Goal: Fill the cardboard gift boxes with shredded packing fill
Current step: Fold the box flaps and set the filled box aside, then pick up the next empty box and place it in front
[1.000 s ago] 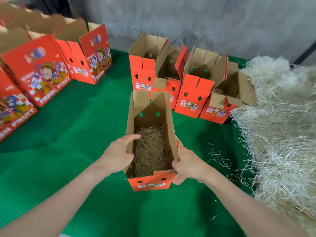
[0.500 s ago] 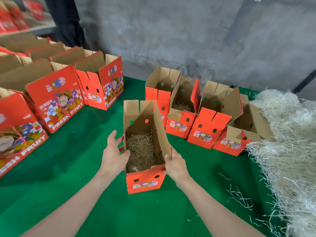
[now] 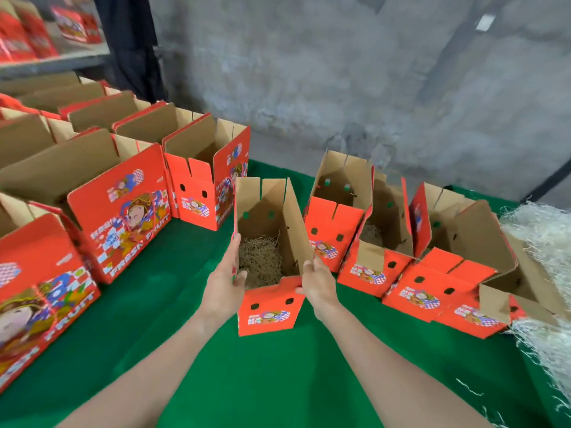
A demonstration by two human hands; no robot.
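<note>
Evidently shows the placing step rather than the stuffing step: holds one narrow gift box (image 3: 267,307) between both hands, a nest of brown shredded fill (image 3: 261,261) already over its floor. Calls next, by this reading, for setting the gift box down, then for a fresh handful from the pale heap of loose fill (image 3: 543,242) far right of the gift box. Needs an upright carry, given tall open flaps and a light body. Lays the left hand (image 3: 224,282) along the left wall of the gift box, fingers straight up the outside, thumb hooked over the near rim, thus pinching the wall. Clasps the near right corner of the gift box with the right hand (image 3: 318,282), thumb over the top edge, fingertips wrapped onto the red front panel. Extends both forearms toward the gift box, roughly symmetric. Cannot tell whether the gift box rests on the green cloth (image 3: 278,381) or hangs just above it. Shows similar open boxes (image 3: 364,267) just right of the gift box, at least one holding some fill, and larger red boxes (image 3: 123,217) well to its left.
</note>
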